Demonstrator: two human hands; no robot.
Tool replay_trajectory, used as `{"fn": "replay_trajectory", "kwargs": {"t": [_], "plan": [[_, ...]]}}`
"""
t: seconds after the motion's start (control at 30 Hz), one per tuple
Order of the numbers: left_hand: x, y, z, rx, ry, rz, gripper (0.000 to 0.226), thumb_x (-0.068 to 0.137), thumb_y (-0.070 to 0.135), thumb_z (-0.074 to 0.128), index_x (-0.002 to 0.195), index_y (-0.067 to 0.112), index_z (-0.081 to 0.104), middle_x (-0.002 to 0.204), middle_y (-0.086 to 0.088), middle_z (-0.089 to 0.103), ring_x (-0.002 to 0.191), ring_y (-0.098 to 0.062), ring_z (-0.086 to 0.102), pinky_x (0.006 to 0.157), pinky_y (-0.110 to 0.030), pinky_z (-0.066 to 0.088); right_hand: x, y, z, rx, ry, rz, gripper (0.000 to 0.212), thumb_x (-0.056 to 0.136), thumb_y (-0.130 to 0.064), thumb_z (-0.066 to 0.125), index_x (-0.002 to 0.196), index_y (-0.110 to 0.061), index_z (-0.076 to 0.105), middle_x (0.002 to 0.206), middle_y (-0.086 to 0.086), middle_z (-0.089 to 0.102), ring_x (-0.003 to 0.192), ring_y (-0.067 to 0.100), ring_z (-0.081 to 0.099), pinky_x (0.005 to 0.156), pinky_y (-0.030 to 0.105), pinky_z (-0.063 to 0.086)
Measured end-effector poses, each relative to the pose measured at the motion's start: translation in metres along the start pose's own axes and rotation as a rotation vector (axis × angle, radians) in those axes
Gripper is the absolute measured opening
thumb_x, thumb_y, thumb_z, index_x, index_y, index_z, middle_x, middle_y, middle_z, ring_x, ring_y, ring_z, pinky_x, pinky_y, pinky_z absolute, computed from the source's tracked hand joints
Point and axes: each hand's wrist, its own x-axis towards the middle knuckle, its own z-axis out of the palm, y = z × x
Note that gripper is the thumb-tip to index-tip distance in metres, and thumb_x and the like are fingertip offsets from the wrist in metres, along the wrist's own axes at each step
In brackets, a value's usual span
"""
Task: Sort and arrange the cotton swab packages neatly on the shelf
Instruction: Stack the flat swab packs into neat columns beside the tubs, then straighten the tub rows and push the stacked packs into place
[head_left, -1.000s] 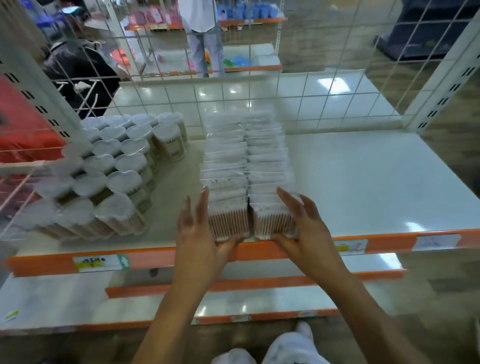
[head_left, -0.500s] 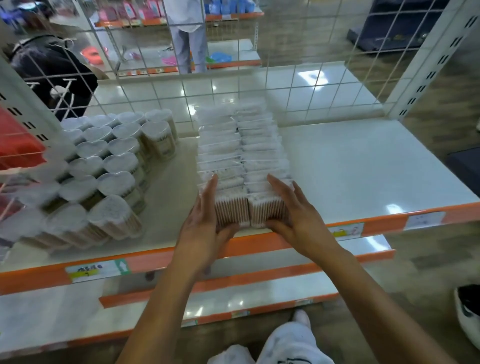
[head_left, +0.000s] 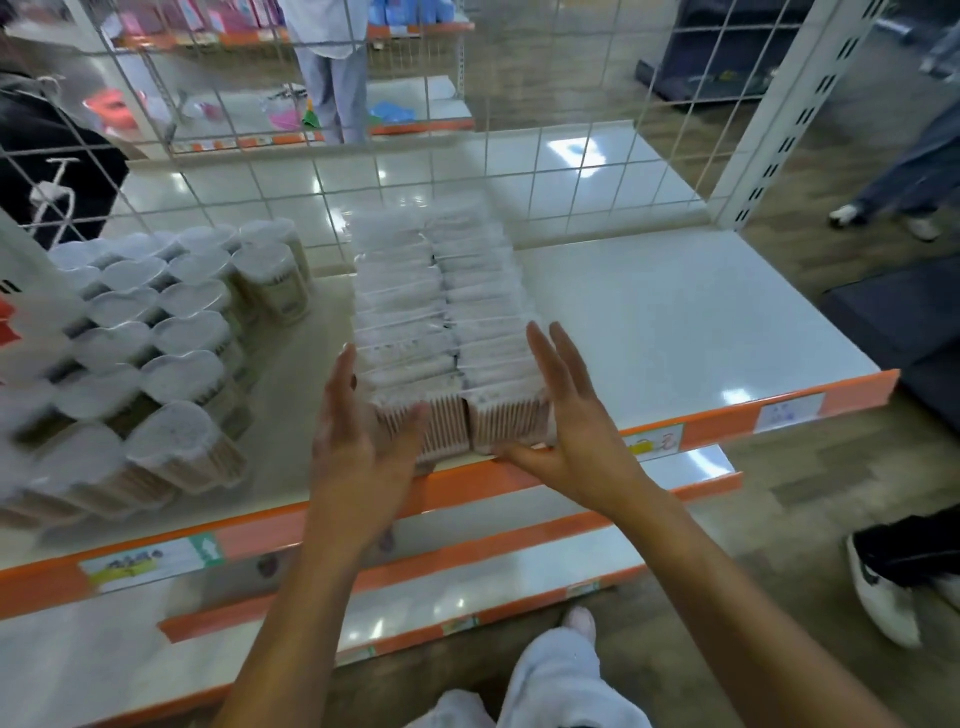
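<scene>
Two side-by-side rows of flat clear cotton swab packages (head_left: 441, 312) run from the shelf's front edge to the wire back grid. My left hand (head_left: 358, 436) lies flat against the left side of the front package, fingers straight, thumb across its front face. My right hand (head_left: 566, 421) presses the right side of the front right package with straight fingers, thumb along the bottom front edge. The white shelf (head_left: 675, 332) with its orange front strip carries them.
Heart-shaped tubs of cotton swabs (head_left: 150, 353) fill the shelf's left part in several rows. A white wire grid (head_left: 519, 171) backs the shelf. Lower shelves (head_left: 467, 571) jut out below. People stand behind the grid and at the right; a white shoe (head_left: 883, 597) is near.
Both hands have slid slightly back along the sides of the front packages, squeezing the two rows together. The view has shifted a little to the right.
</scene>
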Motion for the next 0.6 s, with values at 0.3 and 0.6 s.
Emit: {"fn": "replay_trajectory", "kwargs": {"t": [0.3,0.6], "plan": [[0.041,0.013,0.003,0.009,0.014,-0.152,0.058,0.092,0.052,0.037,0.145,0.029,0.030,0.146,0.000,0.041,0.132,-0.021,0.040,0.105,-0.028,0.026,0.020,-0.002,-0.023,0.074,0.078,0.194,0.087,0.076,-0.072,0.049,0.147,-0.030,0.022,0.154,-0.010,0.022,0.140,0.009,0.023,0.115,0.034,0.025],[0.102,0.012,0.015,0.013,-0.009,-0.225,0.078,0.087,0.046,0.060,0.149,0.024,0.020,0.149,-0.010,0.034,0.132,-0.029,0.038,0.105,-0.050,0.037,0.079,0.003,-0.030,-0.012,-0.053,0.106,0.074,0.088,-0.049,0.051,0.148,-0.018,0.020,0.157,0.001,0.013,0.144,0.013,0.012,0.111,0.024,0.011]]}}
